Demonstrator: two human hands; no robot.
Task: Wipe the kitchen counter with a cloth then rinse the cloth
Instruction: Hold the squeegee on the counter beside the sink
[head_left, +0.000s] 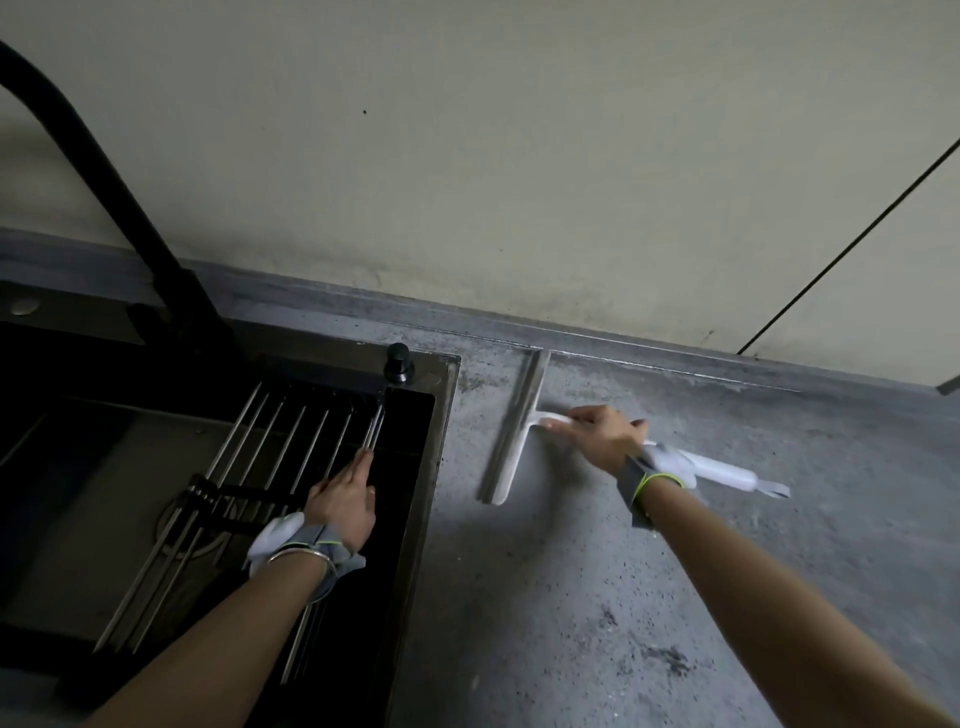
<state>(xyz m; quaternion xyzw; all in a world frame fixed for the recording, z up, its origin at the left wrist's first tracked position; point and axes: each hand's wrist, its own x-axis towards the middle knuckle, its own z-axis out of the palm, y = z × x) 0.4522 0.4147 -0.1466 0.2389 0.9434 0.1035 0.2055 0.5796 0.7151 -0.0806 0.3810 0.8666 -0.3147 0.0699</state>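
Head view, looking down at my two hands over a grey speckled bench (597, 597) and a black sink (441, 415) set into it on the left.

Right hand (605, 439): closed around the white handle of a squeegee (511, 434). The squeegee's long blade lies flat on the bench, running from near the raised back edge toward me, just right of the sink rim. The handle passes under my palm and comes out past the wrist, ending in a flat tab. A grey wrist strap (644, 483) with a yellow-green cord sits on this wrist.

Left hand (340, 501): open, fingers straight and together, palm down, resting on the metal rods of a roll-up drying rack (270, 441) that spans the sink. The fingertips touch the rods near the rack's right end. It grips nothing. This wrist carries a similar grey strap with a white piece, plus a thin metal bangle (298, 555).

Sink fittings: a black faucet (104, 171) arches up from the back left; a small black round knob (398, 362) stands at the back right corner of the sink rim.

Bench surface: dull, with dark specks and a darker smudge (670, 659) in the near right area. A pale wall (467, 156) rises behind the bench.

Cloth: I cannot identify a wiping cloth on the bench, in the sink or in either hand; the tool on the bench is the squeegee.
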